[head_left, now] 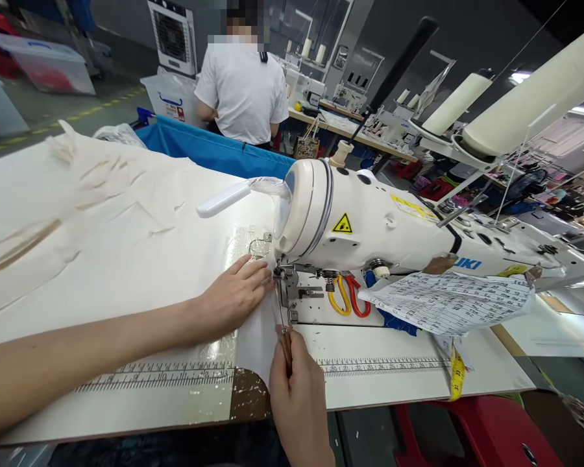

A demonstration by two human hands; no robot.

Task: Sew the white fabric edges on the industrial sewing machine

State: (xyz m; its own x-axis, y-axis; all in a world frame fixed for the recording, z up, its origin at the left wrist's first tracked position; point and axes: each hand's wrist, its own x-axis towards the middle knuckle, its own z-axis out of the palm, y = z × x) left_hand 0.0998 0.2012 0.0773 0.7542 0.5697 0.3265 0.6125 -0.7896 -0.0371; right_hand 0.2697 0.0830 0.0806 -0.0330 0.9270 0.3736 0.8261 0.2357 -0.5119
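My right hand [296, 395] is closed around the wooden handle of an awl [285, 347]. Its thin metal shaft points up to the presser foot [278, 275] of a white sewing machine [365, 220]. Just left of that foot, my left hand [236, 288] lies flat with fingers stretched out, pressing on a piece of white fabric [259, 344]. The fabric runs under the needle area and hangs toward the table's front edge. Fingertips of the left hand partly hide where the cloth meets the foot.
Loose pale fabric [126, 188] spreads over the table's left side. Yellow and red scissor handles [341, 296], a written paper sheet [448, 298] and a yellow tape measure [456, 376] are at the right. A blue cloth bin [214, 146] and a seated person [243, 91] are beyond.
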